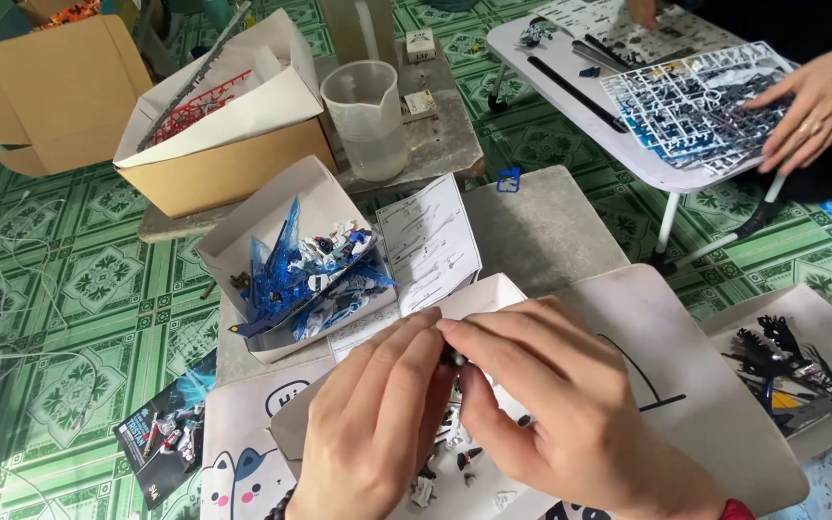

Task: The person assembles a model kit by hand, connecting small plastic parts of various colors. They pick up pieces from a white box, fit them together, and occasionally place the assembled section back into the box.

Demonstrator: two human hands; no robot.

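Observation:
My left hand (373, 424) and my right hand (556, 404) meet low in the middle of the head view. Their fingertips pinch a small black model part (453, 357) between them. Beneath them lies an open white box lid (481, 294) with small black and white kit pieces (440, 462) scattered in it. That lid rests on a white lap table (686, 385) with a cartoon cat print.
A white box (281, 207) of blue and white model parts and a folded instruction sheet (430, 241) sit ahead. A plastic measuring jug (366, 116) and cardboard boxes (214, 125) stand further back. Another person's hand (816, 101) rests on part sprues at upper right. A tray of dark parts (792, 371) lies right.

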